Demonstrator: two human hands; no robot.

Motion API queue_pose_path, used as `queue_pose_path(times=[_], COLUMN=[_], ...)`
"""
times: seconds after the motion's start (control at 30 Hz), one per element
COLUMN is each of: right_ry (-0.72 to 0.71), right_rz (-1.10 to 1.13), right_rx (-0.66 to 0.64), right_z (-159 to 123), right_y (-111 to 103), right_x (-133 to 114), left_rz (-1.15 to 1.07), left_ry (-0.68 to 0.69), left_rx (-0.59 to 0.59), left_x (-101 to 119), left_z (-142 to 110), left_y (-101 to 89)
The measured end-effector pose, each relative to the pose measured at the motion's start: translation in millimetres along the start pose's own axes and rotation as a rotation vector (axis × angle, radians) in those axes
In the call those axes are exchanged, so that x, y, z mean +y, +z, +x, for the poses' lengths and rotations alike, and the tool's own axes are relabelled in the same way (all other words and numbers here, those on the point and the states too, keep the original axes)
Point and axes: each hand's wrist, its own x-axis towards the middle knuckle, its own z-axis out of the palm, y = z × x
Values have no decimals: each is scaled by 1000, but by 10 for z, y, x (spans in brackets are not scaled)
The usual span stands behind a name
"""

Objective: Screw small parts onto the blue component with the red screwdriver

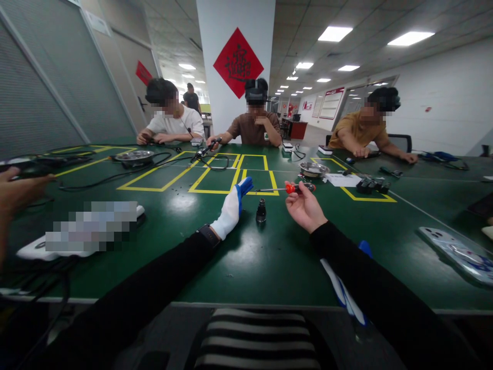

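Observation:
My right hand [306,205], bare, grips a screwdriver [291,188] by its red and black handle, the shaft lying level and pointing left. The screwdriver's tip is close to the fingers of my left hand [231,208], which wears a white glove with blue-coated fingers. Those gloved fingers are pressed together; whatever they pinch, if anything, is hidden. Between my hands, nearer to me, a small black tapered part [261,210] stands upright on the green table [246,262]. Under my right forearm, another white and blue glove [342,290] hangs over the table's front edge.
Phones lie at left [80,236] and right [456,254]. Metal bowls [314,169] [134,157], white paper [342,179], black clips [373,186] and cables occupy the table beyond yellow tape outlines. Several co-workers sit around; one's hand [23,185] reaches in at far left.

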Motion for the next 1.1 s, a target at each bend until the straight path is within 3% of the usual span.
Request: queue_pose_path(times=[0.23, 0.47, 0.7, 0.93, 1.1], right_ry=[-3, -11, -11, -60, -86], right_rz=[-28, -78, -69, -100, -121], right_rx=[42, 55, 60, 119, 204], right_z=[13, -3, 10, 23, 49], right_y=[-42, -40, -61, -102, -166], right_x=[9, 35, 49, 41, 29], left_rz=[215, -224, -228, -242, -448], left_ry=[50, -242, -215, -232, -287], left_rx=[113, 38, -120, -112, -81], left_x=[31, -7, 26, 44, 26], left_z=[-26, 65, 67, 41, 60], left_y=[-75, -104, -212, -180, -205])
